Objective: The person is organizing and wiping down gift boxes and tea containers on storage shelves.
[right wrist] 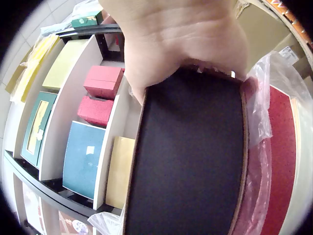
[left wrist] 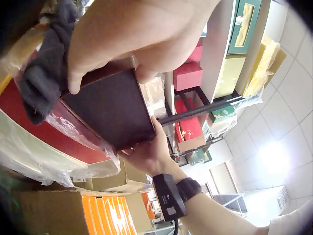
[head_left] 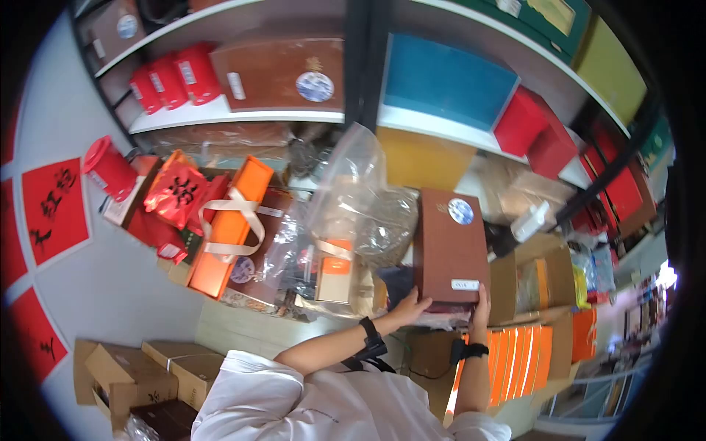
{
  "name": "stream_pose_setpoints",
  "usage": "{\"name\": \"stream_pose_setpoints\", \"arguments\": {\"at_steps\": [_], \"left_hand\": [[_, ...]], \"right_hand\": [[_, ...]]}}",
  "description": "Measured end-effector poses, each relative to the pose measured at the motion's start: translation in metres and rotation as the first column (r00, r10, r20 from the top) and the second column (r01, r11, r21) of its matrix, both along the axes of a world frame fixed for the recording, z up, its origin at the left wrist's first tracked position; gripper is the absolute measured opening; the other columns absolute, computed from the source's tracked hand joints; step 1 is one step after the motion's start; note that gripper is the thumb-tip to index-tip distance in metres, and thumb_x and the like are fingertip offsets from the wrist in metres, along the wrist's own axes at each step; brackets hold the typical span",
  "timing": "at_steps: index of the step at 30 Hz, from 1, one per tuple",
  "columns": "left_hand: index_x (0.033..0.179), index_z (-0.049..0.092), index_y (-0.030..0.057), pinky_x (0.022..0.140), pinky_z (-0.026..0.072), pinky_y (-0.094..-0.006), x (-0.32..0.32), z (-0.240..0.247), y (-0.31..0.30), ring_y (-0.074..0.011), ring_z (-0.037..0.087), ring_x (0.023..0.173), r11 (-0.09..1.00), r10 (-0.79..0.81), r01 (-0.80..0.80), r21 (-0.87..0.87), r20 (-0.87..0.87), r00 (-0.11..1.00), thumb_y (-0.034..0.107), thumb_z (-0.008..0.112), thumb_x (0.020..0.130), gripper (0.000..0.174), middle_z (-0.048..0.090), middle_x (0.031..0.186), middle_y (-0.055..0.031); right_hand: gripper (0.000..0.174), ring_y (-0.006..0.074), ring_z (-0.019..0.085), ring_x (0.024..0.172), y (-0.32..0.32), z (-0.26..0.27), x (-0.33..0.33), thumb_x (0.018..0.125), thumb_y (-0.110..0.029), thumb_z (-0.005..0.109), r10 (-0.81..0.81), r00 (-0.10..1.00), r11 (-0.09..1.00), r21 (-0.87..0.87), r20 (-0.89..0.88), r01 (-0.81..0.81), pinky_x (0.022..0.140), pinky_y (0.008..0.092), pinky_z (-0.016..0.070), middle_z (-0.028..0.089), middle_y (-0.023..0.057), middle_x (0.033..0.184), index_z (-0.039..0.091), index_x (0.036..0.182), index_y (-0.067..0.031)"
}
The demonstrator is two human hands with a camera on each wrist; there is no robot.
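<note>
A brown box [head_left: 450, 242] with a blue-and-white round emblem and a white label is held between both hands in the head view. The left hand [head_left: 409, 309] grips its lower left corner, the right hand [head_left: 479, 309] its lower right corner. The left wrist view shows the box's dark end face [left wrist: 115, 110] with the left hand [left wrist: 137, 39] at one edge and the right hand [left wrist: 149, 152] at the other. In the right wrist view the right hand [right wrist: 181, 39] holds one end of the dark face [right wrist: 188, 156].
Shelves [head_left: 316, 116] behind carry brown, blue and red boxes. Left of the held box lie plastic bags [head_left: 346, 176] and an orange box [head_left: 232, 228] with a ribbon. To the right stand an open carton [head_left: 500, 290] and orange packages [head_left: 518, 360]. More cartons [head_left: 132, 375] are at lower left.
</note>
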State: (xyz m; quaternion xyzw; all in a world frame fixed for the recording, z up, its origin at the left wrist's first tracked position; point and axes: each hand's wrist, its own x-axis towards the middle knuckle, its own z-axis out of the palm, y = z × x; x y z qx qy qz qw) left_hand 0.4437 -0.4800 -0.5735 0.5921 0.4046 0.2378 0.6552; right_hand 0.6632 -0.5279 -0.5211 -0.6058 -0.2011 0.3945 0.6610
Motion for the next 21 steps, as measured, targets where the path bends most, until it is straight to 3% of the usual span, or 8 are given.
{"name": "stream_pose_setpoints", "arguments": {"at_steps": [1,2,3,5,8,11,17,21], "left_hand": [[0.144,0.014,-0.0156,0.114,0.0238,-0.0353,-0.003,0.006,-0.002,-0.0381,0.026,0.141,1.0,0.005,-0.005,0.003,-0.003,1.0,0.048,0.056,0.089,0.094,0.024,0.148,-0.0349],[0.145,0.016,-0.0116,0.11,0.0298,-0.0353,-0.006,0.007,-0.004,-0.0357,0.035,0.136,0.999,0.009,-0.006,0.045,-0.074,0.997,0.043,0.057,0.09,0.088,0.032,0.145,-0.0315],[0.147,0.019,-0.0076,0.106,0.0358,-0.0353,-0.008,0.006,-0.008,-0.0333,0.044,0.131,0.996,0.013,-0.001,0.085,-0.144,0.99,0.037,0.059,0.09,0.083,0.04,0.142,-0.0281],[0.142,0.031,-0.0056,0.085,0.0491,-0.0315,-0.012,-0.008,-0.01,-0.0236,0.062,0.103,0.999,0.047,-0.048,0.013,0.059,0.997,0.024,0.064,0.088,0.069,0.052,0.13,-0.0178],[0.135,0.044,0.0051,0.068,0.0482,-0.025,-0.053,0.033,-0.027,-0.0116,0.061,0.087,0.958,0.026,0.031,-0.285,0.192,0.981,0.026,0.059,0.094,0.049,0.059,0.115,-0.0062],[0.128,0.053,0.0076,0.066,0.0472,-0.0237,-0.096,0.044,-0.048,-0.0104,0.06,0.08,0.941,0.061,0.047,-0.334,0.304,0.951,0.028,0.054,0.097,0.037,0.06,0.11,-0.0058],[0.101,0.062,0.0057,0.059,0.0445,-0.0207,-0.186,0.099,-0.1,-0.0086,0.054,0.062,0.926,0.296,-0.236,-0.295,0.18,0.938,0.034,0.054,0.098,0.029,0.062,0.088,-0.0008],[0.084,0.058,0.0086,0.054,0.0362,-0.0233,-0.239,0.088,-0.109,-0.0066,0.044,0.059,0.865,0.471,-0.422,-0.27,0.15,0.869,0.03,0.05,0.099,0.027,0.052,0.07,0.0028]], "right_hand": [[0.053,0.0214,0.056,0.111,-0.001,-0.007,0.005,0.091,-0.037,0.062,0.004,1.0,1.0,0.014,0.021,-0.005,0.097,0.0353,0.0423,0.059,0.0108,0.121,0.054,0.126,0.0016],[0.066,0.0222,0.046,0.124,-0.002,-0.021,0.017,0.087,-0.047,0.063,0.077,0.997,0.997,-0.023,0.015,-0.077,0.102,0.0389,0.0352,0.051,0.0087,0.134,0.047,0.136,-0.0061],[0.066,0.0228,0.047,0.123,-0.001,-0.023,0.016,0.087,-0.045,0.064,0.03,0.999,0.999,-0.013,0.035,-0.029,0.101,0.0388,0.0367,0.051,0.0106,0.133,0.047,0.135,-0.0025],[0.065,0.0238,0.048,0.122,-0.002,-0.008,0.005,0.088,-0.042,0.064,0.021,0.998,0.998,0.052,0.064,-0.025,0.102,0.0378,0.0378,0.052,0.0126,0.132,0.047,0.134,0.0019],[0.066,0.0253,0.052,0.117,0.0,-0.016,0.009,0.088,-0.041,0.064,0.007,0.996,0.999,0.043,0.093,-0.011,0.101,0.0372,0.0397,0.054,0.0161,0.129,0.048,0.131,0.0067],[0.067,0.0258,0.055,0.112,-0.001,-0.015,0.006,0.087,-0.045,0.064,-0.032,0.995,0.999,0.026,0.093,0.029,0.097,0.037,0.0415,0.058,0.0173,0.123,0.053,0.128,0.0069],[0.062,0.0247,0.058,0.099,0.004,-0.03,0.012,0.086,-0.048,0.064,-0.09,0.989,0.996,0.038,0.12,0.086,0.088,0.0359,0.0458,0.061,0.0157,0.112,0.058,0.119,0.0045],[0.065,0.0239,0.056,0.107,0.0,-0.019,0.009,0.089,-0.047,0.062,-0.056,0.985,0.998,-0.012,0.165,0.059,0.094,0.0344,0.0427,0.058,0.0165,0.121,0.053,0.125,0.0052]]}}
